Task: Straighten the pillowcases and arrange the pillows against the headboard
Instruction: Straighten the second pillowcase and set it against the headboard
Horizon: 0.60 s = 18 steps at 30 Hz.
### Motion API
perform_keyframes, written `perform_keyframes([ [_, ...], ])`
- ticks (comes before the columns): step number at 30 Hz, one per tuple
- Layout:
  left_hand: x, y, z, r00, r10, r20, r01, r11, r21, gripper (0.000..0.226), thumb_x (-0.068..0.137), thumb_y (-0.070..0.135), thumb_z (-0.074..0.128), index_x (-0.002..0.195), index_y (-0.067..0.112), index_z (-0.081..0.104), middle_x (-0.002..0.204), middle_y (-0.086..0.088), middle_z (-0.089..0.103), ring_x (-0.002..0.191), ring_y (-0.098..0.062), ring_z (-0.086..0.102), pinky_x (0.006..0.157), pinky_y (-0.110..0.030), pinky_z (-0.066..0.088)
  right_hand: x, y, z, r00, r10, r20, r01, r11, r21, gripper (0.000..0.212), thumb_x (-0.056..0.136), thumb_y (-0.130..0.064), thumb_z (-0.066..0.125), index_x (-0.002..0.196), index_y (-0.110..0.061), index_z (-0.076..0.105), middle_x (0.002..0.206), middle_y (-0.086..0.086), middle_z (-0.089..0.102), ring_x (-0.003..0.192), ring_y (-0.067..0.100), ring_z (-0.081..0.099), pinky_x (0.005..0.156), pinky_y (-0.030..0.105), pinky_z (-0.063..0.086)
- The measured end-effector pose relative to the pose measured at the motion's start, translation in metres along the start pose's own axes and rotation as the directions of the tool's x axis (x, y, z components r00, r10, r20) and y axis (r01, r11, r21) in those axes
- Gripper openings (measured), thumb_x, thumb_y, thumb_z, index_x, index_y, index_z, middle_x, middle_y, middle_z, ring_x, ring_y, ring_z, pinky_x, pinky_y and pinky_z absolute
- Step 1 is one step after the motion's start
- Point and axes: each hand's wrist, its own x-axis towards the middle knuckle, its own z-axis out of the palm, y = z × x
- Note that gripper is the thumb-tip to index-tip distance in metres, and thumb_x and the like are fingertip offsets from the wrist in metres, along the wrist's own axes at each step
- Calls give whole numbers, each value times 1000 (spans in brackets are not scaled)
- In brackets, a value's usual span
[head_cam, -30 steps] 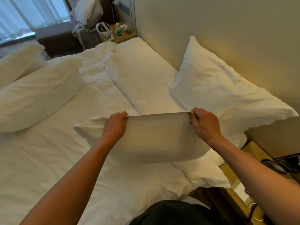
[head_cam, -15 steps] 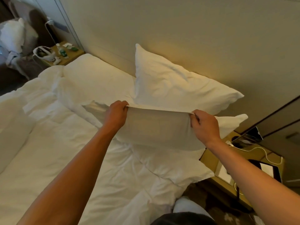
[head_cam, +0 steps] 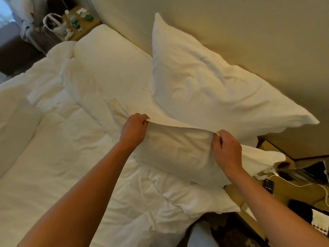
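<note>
Left hand (head_cam: 133,128): fingers curled closed, grip pinched on the top edge of the held pillow, at its left corner.
Right hand (head_cam: 225,150): fingers closed, grip pinched on the same top edge, at its right corner.
Held pillow (head_cam: 178,154): white, in its pillowcase, raised by the top edge between the 2 hands; the edge sags slightly between them; the lower part hangs down toward the bed.
Position of held pillow: over the near right corner of the bed, just in front of the leaning pillow, its right end reaching over the near table.
Leaning pillow (head_cam: 210,86): white, creased, propped tilted against the headboard (head_cam: 231,29), one corner pointing up, another pointing right.
Lower pillow (head_cam: 199,198): white, lying flat on the bed under the held pillow, its corner overhanging the bed's edge.
Bed (head_cam: 62,157): covered with a rumpled white duvet; a folded band of it runs along the headboard to the far corner.
Near table (head_cam: 293,191): wooden, right of the bed; carries a remote control (head_cam: 268,185), a white cable (head_cam: 302,184) and dark items too blurred to tell.
Far table (head_cam: 80,22): wooden, beyond the bed's far corner; carries a small bottle (head_cam: 73,21) and other small items, unclear.
</note>
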Motion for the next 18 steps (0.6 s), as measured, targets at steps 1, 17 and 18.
perform_keyframes([
  [1, 2, 1, 2, 1000, -10, 7, 10, 1000, 12, 29, 103, 19, 46, 118, 19, 71, 116, -4, 69, 109, -25, 62, 80, -30, 43, 7, 2, 1, 1000, -14, 18, 14, 1000, -7, 26, 106, -26, 50, 79, -23, 51, 73, -7, 53, 65, 17, 52, 57, 37, 37],
  [17, 3, -1, 7, 996, -85, 16, 84, 995, 63, 27, 105, 24, 44, 113, 25, 69, 113, 5, 67, 106, -18, 59, 73, -32, 44, 31, -14, 11, 985, -41, 170, 68, 986, -155, 23, 108, -28, 45, 87, -21, 45, 72, -4, 54, 61, 19, 53, 55, 44, 48],
  [18, 0, -3, 7, 997, -77, 17, 76, 995, 60, 26, 105, 24, 44, 113, 24, 69, 113, 5, 67, 106, -18, 59, 73, -32, 45, 29, -14, 12, 984, -34, 173, 65, 983, -174, 23, 109, -30, 44, 88, -22, 44, 72, -4, 55, 61, 19, 53, 55, 45, 49],
])
